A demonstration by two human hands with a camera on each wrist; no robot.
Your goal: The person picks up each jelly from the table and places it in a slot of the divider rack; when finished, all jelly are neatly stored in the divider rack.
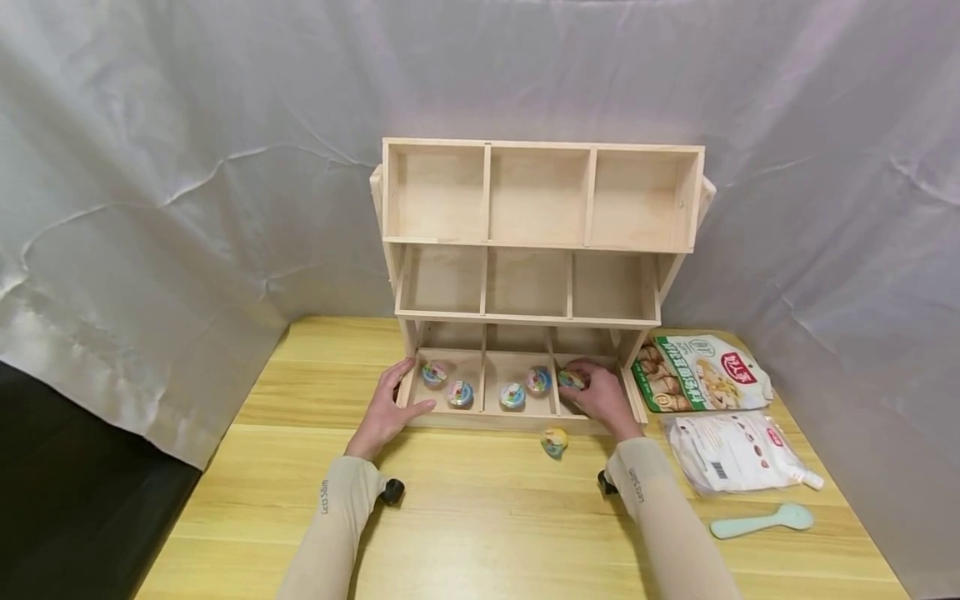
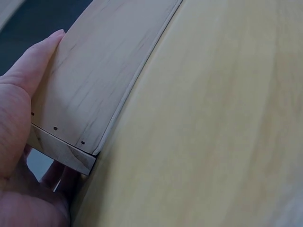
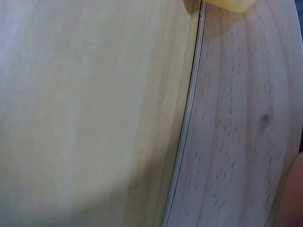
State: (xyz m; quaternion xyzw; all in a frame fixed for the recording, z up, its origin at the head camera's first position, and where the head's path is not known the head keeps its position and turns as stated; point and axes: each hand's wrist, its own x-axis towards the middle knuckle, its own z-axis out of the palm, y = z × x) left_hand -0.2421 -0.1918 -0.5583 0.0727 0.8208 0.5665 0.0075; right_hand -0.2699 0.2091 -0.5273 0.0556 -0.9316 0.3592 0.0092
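Observation:
A three-tier wooden rack point(image 1: 540, 317) stands at the back of the table, each tier split into three compartments. My left hand point(image 1: 384, 410) grips the left front corner of the bottom tier, thumb along the front board point(image 2: 104, 61) and fingers round the side. In the bottom right compartment my right hand point(image 1: 603, 398) pinches a small jelly cup point(image 1: 572, 380). Two jelly cups lie in the bottom left compartment, one of them pink-lidded point(image 1: 434, 373). Two more, including a blue-rimmed one point(image 1: 513, 396), are in the bottom middle. A yellow jelly cup point(image 1: 554, 442) lies tilted before the rack.
Right of the rack lies a green and white snack bag point(image 1: 701, 373) with mushrooms pictured on it. Nearer are a white spouted pouch point(image 1: 738, 452) and a pale green spoon point(image 1: 763, 521). Grey cloth point(image 1: 300, 167) hangs behind and beside the table.

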